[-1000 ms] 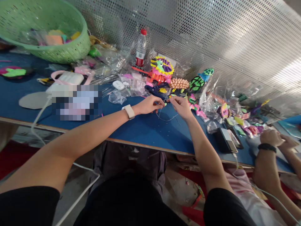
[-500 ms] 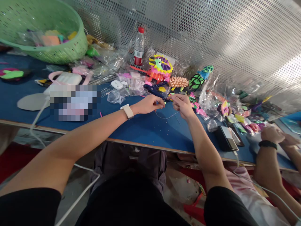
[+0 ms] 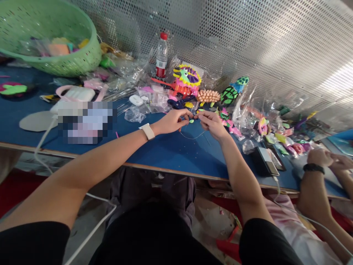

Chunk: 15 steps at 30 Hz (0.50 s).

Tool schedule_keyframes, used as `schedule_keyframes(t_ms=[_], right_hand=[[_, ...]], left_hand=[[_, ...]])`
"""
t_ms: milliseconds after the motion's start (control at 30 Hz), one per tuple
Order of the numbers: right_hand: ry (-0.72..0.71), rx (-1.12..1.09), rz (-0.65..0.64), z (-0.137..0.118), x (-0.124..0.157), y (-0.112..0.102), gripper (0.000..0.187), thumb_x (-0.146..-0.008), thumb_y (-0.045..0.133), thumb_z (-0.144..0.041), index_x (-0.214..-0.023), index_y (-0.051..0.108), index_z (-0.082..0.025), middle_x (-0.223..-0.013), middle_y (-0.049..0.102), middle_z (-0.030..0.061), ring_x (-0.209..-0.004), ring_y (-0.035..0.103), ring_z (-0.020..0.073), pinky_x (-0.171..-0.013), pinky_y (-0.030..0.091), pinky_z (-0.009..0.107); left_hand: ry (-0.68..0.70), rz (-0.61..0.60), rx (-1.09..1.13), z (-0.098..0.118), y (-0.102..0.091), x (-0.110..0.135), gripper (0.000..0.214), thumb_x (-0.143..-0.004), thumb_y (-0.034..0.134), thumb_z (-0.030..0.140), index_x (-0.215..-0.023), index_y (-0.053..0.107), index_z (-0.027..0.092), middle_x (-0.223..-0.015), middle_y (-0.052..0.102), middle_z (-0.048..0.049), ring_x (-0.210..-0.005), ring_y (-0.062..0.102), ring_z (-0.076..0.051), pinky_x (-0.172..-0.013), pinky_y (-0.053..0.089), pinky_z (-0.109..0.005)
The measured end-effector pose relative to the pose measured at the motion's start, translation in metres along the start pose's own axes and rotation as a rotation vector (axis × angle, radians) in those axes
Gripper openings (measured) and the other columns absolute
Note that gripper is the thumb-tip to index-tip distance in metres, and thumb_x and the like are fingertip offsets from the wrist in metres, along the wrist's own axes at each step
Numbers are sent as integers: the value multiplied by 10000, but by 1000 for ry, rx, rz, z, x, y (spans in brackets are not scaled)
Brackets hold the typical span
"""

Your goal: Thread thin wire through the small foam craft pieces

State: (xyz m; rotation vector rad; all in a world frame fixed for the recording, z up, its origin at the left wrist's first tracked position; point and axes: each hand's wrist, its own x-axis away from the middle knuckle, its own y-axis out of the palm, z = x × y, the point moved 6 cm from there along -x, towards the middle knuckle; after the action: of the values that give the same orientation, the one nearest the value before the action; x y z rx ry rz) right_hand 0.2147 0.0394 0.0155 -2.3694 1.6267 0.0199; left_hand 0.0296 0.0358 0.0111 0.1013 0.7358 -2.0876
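Over the blue table, my left hand, with a pale watch on the wrist, is closed in a pinch. Close to its right, my right hand is also pinched, thumb against forefinger. A thin pale strand, thread or fine wire, runs from between my fingers and hangs in a loop below both hands. What else the fingertips hold is too small to make out. A small light-green piece shows just under my fingertips. Behind them lie dark-blue handled pliers and a yellow piece.
Colourful foam-like animals and plastic bags stand along the perforated metal wall. A red-capped bottle is behind; a green basket fills the back left. A black box-like device and a co-worker's hands are at right.
My two hands have come closer together, and their fingertips now nearly meet. The strand still hangs in a loop beneath them. The view has shifted slightly.
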Motion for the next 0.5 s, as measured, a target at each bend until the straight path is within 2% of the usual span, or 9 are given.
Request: schedule_keyframes(t_ms=[133, 300, 400, 500], right_hand=[[-16, 0, 52, -1, 0, -2, 548, -816, 893, -745, -879, 753, -219, -497, 292, -119, -456, 212, 74, -476, 146, 286], [-2, 2, 43, 3, 0, -4, 534, -827, 888, -732, -917, 758, -223, -506, 299, -119, -465, 213, 79, -481, 164, 288], [-22, 19, 30, 2, 0, -5, 526, -853, 870, -737, -929, 753, -230, -515, 317, -115, -469, 235, 82, -484, 182, 288], [-44, 31, 43, 1, 0, -5, 551, -852, 861, -765, -941, 747, -233, -518, 328, -116, -462, 249, 83, -476, 187, 290]], left_hand=[[37, 4, -21, 1, 0, 2, 333, -1073, 644, 193, -1396, 712, 148, -1086, 812, -115, -580, 693, -106, -593, 555, -249], [53, -54, 72, -1, -1, 2, 344, -1086, 692, 296, -1400, 730, 161, -1094, 811, -115, -597, 700, -108, -620, 594, -264], [22, -98, 148, 0, 0, 1, 365, -1081, 732, 354, -1387, 725, 156, -1056, 802, -109, -597, 708, -119, -623, 600, -286], [-26, -86, 219, 1, 2, 1, 331, -1074, 728, 296, -1362, 704, 135, -985, 789, -97, -650, 727, -144, -664, 606, -310]])
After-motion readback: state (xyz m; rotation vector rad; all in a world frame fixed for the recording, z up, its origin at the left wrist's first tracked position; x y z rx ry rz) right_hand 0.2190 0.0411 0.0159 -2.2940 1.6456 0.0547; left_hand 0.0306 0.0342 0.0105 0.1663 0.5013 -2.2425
